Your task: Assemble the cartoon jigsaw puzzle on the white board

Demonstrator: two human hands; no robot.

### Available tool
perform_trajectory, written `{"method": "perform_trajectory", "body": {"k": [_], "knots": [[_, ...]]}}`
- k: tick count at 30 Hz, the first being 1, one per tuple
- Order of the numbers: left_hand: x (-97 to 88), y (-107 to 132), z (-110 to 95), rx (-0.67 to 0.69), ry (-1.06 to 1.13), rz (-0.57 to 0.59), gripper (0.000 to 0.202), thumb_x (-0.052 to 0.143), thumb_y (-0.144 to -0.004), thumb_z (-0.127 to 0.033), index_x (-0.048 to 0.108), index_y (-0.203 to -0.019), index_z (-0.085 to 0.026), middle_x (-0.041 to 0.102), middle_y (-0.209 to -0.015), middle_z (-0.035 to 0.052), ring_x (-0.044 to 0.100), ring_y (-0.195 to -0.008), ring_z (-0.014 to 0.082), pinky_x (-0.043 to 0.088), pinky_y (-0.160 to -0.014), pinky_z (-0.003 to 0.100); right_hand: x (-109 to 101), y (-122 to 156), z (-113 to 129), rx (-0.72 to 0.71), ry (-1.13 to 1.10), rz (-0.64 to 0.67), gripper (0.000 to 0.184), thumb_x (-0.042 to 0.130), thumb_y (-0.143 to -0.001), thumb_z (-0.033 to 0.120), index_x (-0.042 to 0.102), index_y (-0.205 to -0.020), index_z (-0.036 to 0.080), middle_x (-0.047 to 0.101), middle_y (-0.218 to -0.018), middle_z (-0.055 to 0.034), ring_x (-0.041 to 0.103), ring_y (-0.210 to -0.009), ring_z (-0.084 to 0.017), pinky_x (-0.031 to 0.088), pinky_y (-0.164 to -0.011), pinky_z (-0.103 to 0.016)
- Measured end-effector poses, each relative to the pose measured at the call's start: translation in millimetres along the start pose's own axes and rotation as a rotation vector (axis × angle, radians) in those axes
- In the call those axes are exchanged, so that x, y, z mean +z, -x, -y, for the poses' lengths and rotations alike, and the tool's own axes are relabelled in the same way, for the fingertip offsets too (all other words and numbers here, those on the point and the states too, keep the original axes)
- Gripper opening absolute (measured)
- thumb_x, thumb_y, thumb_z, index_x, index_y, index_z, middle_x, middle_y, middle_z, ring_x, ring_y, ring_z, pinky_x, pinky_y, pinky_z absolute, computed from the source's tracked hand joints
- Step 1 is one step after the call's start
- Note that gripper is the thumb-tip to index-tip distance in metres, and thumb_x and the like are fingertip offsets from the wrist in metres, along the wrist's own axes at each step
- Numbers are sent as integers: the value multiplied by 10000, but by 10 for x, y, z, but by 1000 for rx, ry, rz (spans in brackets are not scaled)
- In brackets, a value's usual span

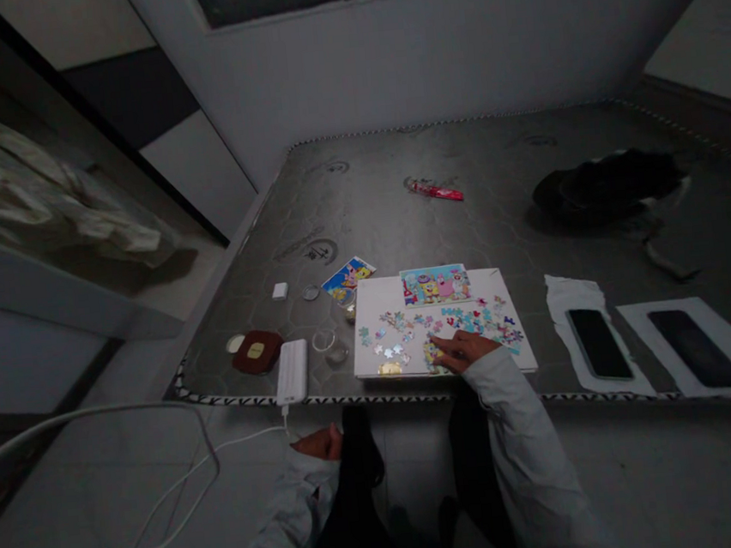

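Note:
My right hand [463, 350] rests on a white board [368, 304] at the near edge of a grey mattress [458, 162]. Its fingers press on loose jigsaw pieces [403, 331] near the board's front edge; several more coloured pieces lie scattered across the board. A cartoon reference picture [435, 284] lies at the board's far side. My left hand [319, 443] sits low against my left knee, off the mattress, fingers curled, and I cannot see anything in it.
Left of the board lie a white power bank [292, 371] with a cable, a dark red case [257, 351], a cartoon card [348, 279] and a small white block [280, 291]. Two phones [598, 343] [697, 347] lie on white sheets at the right. A red wrapper [436, 190] and dark cloth [609, 186] lie farther back.

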State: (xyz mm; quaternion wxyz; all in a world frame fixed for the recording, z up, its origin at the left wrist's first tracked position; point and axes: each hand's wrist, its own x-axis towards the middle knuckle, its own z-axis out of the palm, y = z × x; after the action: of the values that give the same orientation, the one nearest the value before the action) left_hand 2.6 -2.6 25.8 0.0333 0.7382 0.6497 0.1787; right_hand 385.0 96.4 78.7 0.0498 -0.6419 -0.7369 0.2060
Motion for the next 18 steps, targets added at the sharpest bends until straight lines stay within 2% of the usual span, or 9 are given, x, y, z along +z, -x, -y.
{"method": "perform_trajectory", "body": {"k": [5, 12, 18], "knots": [[-43, -8, 1, 102, -159, 41, 531, 391, -1035, -216, 634, -565, -169, 568, -530, 10, 435, -482, 110, 285, -579, 300, 23, -20, -19, -24, -15, 6, 497, 673, -961, 515, 634, -1437, 377, 717, -998, -38, 683, -924, -227, 428, -656, -275], [-54, -16, 3, 130, -171, 24, 535, 407, -1040, -200, 647, -564, -158, 583, -531, 12, 457, -486, 110, 267, -586, 304, 77, 19, 28, -34, 42, -133, 488, 735, -935, 456, 669, -1404, 341, 724, -961, -32, 687, -883, -214, 407, -639, -265], [-41, -15, 15, 121, -148, 28, 519, 421, -1029, -191, 659, -569, -161, 606, -543, 16, 468, -483, 113, 281, -587, 306, 113, 62, -18, -61, 21, -244, 357, 581, -1021, 481, 732, -1321, 361, 719, -972, -32, 667, -795, -181, 349, -582, -271]]}}
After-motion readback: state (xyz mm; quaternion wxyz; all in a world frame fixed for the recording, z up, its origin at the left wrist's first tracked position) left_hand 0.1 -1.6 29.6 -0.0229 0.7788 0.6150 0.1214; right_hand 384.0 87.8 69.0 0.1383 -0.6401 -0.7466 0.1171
